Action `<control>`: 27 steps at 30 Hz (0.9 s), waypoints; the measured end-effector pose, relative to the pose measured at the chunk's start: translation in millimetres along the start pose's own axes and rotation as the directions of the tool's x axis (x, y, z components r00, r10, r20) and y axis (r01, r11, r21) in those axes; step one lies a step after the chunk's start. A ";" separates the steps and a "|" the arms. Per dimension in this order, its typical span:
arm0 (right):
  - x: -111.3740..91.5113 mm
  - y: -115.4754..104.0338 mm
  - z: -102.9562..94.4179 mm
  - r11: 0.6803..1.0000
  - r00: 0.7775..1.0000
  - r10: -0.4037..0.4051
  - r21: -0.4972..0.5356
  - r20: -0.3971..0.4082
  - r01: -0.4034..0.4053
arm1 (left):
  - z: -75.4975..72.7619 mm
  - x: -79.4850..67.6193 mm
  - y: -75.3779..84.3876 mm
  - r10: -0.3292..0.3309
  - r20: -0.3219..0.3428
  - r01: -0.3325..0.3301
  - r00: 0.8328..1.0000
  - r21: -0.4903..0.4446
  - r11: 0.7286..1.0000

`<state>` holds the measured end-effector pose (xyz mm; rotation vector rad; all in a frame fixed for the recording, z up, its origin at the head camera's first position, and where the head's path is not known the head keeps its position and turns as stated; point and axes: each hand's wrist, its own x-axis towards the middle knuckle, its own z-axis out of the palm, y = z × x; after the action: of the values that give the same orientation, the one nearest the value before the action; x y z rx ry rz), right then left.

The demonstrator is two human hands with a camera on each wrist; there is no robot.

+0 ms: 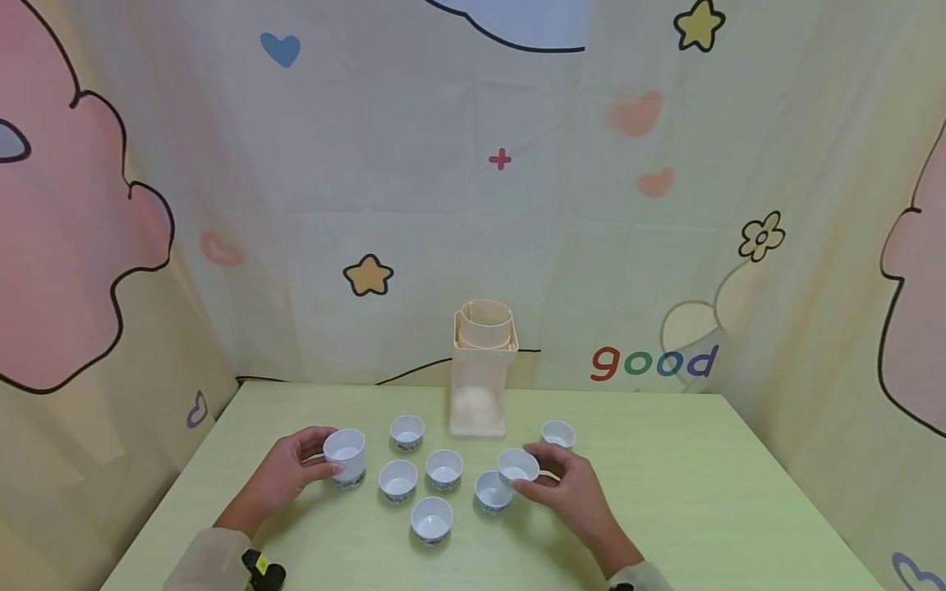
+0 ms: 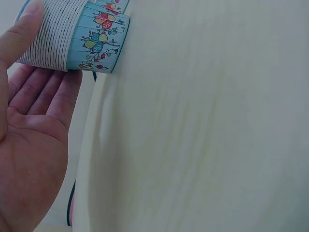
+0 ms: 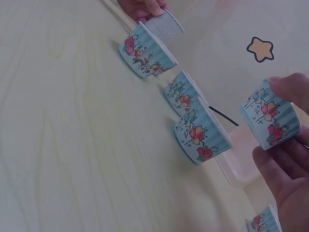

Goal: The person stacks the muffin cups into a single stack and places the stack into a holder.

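Note:
My left hand (image 1: 284,472) grips a nested stack of paper cups (image 1: 345,460) at the left. In the left wrist view the many pale rims of the cup stack (image 2: 55,36) lie close together above one blue cup wall printed with flowers. On the right, my right hand (image 1: 572,491) pinches a single paper cup (image 1: 517,465) between thumb and fingers. The same cup (image 3: 271,116) shows its floral print in the right wrist view. It overlaps a standing paper cup (image 1: 491,492) in the head view. Another paper cup (image 1: 557,433) stands just behind the right hand.
Between the hands stand more upright paper cups, among them a front cup (image 1: 432,521), a middle cup (image 1: 444,469) and a back cup (image 1: 407,432). A cream holder (image 1: 479,394) with a round tube on top stands at the table's back edge, before a printed cloth (image 1: 414,180).

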<state>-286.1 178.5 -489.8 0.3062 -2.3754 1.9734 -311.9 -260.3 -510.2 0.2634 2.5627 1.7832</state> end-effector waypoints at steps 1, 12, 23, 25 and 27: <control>0.4 -1.1 1.4 1.000 1.000 -0.002 0.010 0.006 0.002 | 0.0 0.1 0.0 0.002 0.000 -0.002 1.000 0.001 1.000; 6.2 -11.0 22.1 0.997 0.997 -0.045 0.070 0.069 0.040 | -0.2 1.4 -2.0 -0.005 0.003 0.005 1.000 0.001 1.000; 18.5 -19.4 52.1 0.995 0.991 -0.067 0.084 0.115 0.057 | 0.2 0.5 -0.4 -0.012 0.004 0.012 1.000 0.005 1.000; 21.0 -20.6 58.9 0.994 0.989 -0.071 0.096 0.128 0.059 | 0.1 0.0 0.1 -0.014 0.005 0.014 1.000 0.004 1.000; 23.2 -22.6 66.4 0.992 0.987 -0.074 0.108 0.141 0.059 | -0.2 0.0 -0.1 -0.016 0.003 0.016 1.000 0.003 1.000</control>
<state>-298.5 106.8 -477.0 0.5442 -2.3139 2.1160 -312.0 -260.5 -510.2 0.2446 2.5577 1.7723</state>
